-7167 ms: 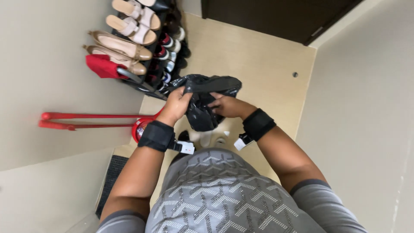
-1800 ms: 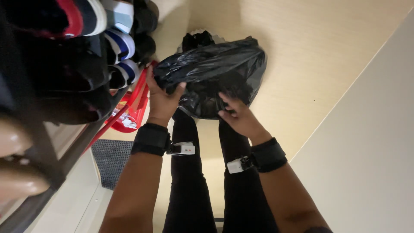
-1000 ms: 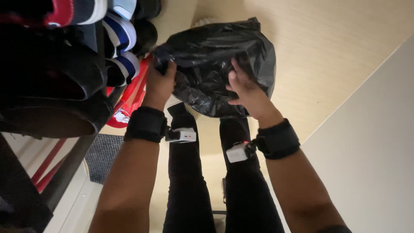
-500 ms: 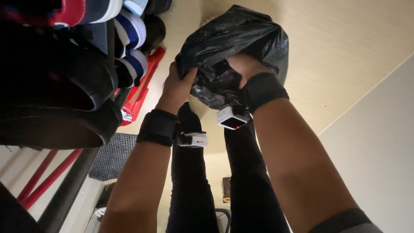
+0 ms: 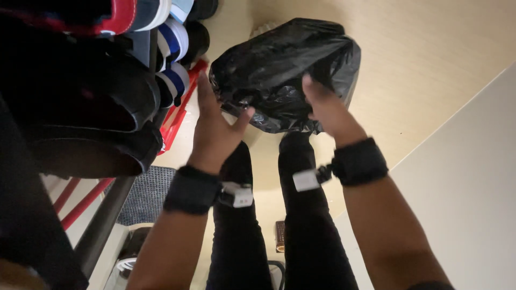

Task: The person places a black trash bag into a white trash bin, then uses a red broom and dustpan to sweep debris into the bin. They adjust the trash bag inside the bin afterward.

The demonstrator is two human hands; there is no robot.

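Observation:
A bulging black plastic bag (image 5: 285, 72) hangs over the pale floor, in front of my black-trousered legs (image 5: 301, 215). My left hand (image 5: 215, 126) is just left of the bag, palm open and fingers spread, with only the thumb near the plastic. My right hand (image 5: 328, 110) is at the bag's lower right, its fingertips pressed into the plastic. Both wrists wear black bands with small white tags. The bag hides my feet.
A shoe rack (image 5: 97, 107) with dark and blue-and-white shoes fills the left side, close to my left arm. A red frame (image 5: 177, 115) lies at its foot. A grey mat (image 5: 145, 196) is on the floor below. A pale wall (image 5: 467, 188) runs along the right.
My left hand has come off the bag and spread open. My right arm has swung from across the bag to its right side. The bag has shifted slightly lower in view.

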